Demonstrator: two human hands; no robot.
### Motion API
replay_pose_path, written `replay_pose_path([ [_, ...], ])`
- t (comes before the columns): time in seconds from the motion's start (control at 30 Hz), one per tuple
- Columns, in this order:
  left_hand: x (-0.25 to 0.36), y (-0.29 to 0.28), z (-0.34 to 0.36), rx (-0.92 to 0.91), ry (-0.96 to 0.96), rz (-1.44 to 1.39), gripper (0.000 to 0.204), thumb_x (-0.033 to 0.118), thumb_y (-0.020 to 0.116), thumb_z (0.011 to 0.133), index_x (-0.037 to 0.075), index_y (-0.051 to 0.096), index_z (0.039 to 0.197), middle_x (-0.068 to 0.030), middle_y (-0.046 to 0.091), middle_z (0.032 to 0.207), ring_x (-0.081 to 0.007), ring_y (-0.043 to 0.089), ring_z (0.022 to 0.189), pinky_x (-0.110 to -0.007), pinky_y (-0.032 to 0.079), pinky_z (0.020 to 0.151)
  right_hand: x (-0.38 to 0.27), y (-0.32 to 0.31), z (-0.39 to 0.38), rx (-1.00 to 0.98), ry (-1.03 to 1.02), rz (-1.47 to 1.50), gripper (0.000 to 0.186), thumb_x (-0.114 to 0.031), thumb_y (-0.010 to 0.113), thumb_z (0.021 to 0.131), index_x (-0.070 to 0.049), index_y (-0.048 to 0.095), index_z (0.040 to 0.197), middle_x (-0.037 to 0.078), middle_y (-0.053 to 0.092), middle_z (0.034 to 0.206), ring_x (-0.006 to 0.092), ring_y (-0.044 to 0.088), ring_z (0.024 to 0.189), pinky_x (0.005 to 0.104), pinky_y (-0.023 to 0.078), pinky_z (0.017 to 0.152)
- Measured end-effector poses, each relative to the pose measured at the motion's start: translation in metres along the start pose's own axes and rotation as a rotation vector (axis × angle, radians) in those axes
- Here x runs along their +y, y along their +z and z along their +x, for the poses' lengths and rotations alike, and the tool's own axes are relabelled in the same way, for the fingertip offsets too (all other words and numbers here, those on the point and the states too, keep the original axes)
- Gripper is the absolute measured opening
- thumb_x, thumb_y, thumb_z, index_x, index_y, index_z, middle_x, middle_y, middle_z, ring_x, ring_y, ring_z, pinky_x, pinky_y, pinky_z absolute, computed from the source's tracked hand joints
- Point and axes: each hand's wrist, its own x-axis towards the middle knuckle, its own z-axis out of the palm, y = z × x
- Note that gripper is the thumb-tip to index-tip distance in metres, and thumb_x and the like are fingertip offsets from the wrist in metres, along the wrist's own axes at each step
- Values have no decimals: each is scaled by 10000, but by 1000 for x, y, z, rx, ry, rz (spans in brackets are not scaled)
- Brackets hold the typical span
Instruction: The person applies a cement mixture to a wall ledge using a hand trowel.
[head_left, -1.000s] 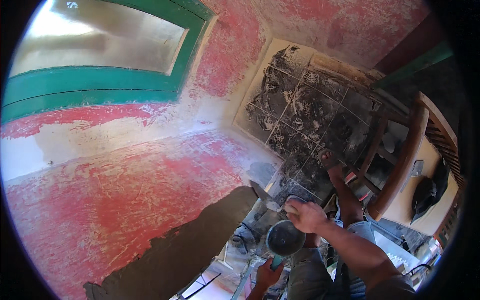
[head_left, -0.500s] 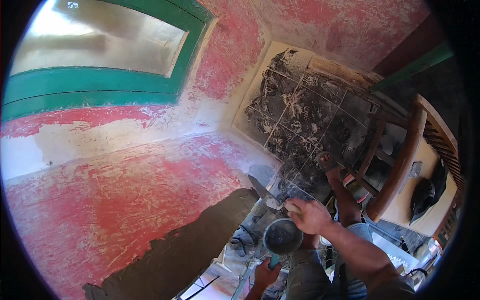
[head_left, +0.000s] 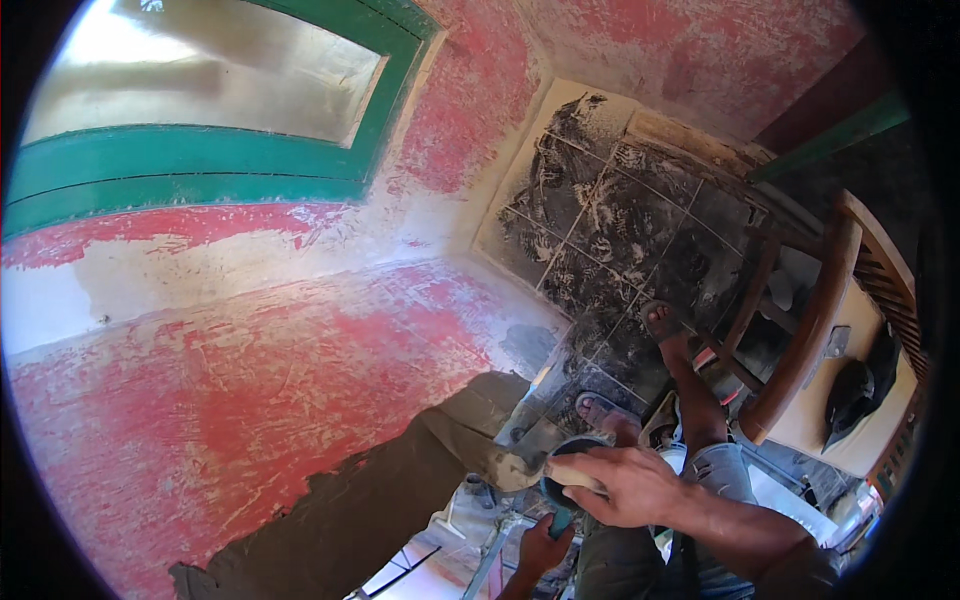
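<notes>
My right hand grips the pale wooden handle of a trowel, whose mud-coated blade reaches over the wet grey-brown mortar band along the edge of the pink, scraped wall surface. My left hand, lower down, is closed round the teal handle of a dark round scoop, held just under my right hand and partly hidden by it.
A wooden chair with dark items on its seat stands at right. Dark, smeared floor tiles lie beyond my sandalled feet. A green-framed window is upper left. Assorted tools and cables lie around my legs.
My right hand has moved down over the scoop, and the trowel blade has swung down and left from the band's far end onto the mortar. The scoop is now largely covered.
</notes>
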Motion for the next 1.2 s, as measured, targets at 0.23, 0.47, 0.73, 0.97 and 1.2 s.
replay_pose_path([
  [0.23, 2, -4, -3, -1, -16, 13, 364, 438, 744, 873, 102, 689, 1002, -205, 705, 781, -453, 696, 775, -519, 533, 656, 29, 8, 32, 171, 183, -143, 410, -241, 690, 894, -109, 650, 1280, 185, 740, 960, 412, 716, 885, 479, 580, 801],
  [0.47, 0, -8, -5, -10, -26, -43, 361, 432, 743, 873, 107, 693, 1022, -201, 711, 824, -456, 691, 800, -509, 535, 665, -8, 28, -1, 138, 61, -157, 431, -285, 686, 907, -166, 647, 1319, 166, 743, 1001, 400, 717, 810, 470, 597, 722],
  [0.73, 7, -16, -8, 24, 31, -13, 348, 417, 742, 878, 120, 691, 1051, -197, 714, 826, -446, 695, 791, -493, 537, 660, -18, 18, -3, 221, 52, 21, 440, -320, 644, 934, -191, 612, 1354, 181, 734, 1004, 425, 721, 800, 529, 584, 719],
  [0.97, 11, -25, -20, -25, -42, 41, 359, 436, 743, 880, 114, 680, 1028, -193, 711, 820, -437, 698, 784, -487, 538, 662, -23, 23, 18, 128, 122, -156, 404, -267, 684, 899, -131, 667, 1279, 190, 740, 1067, 414, 714, 927, 484, 577, 862],
  [1.2, 2, -35, -42, 57, 122, -17, 383, 434, 743, 874, 105, 678, 1059, -195, 724, 869, -423, 707, 843, -484, 544, 706, -142, 14, -36, 52, 24, -215, 441, -299, 692, 909, -166, 657, 1328, 154, 740, 960, 371, 718, 706, 470, 597, 638],
])
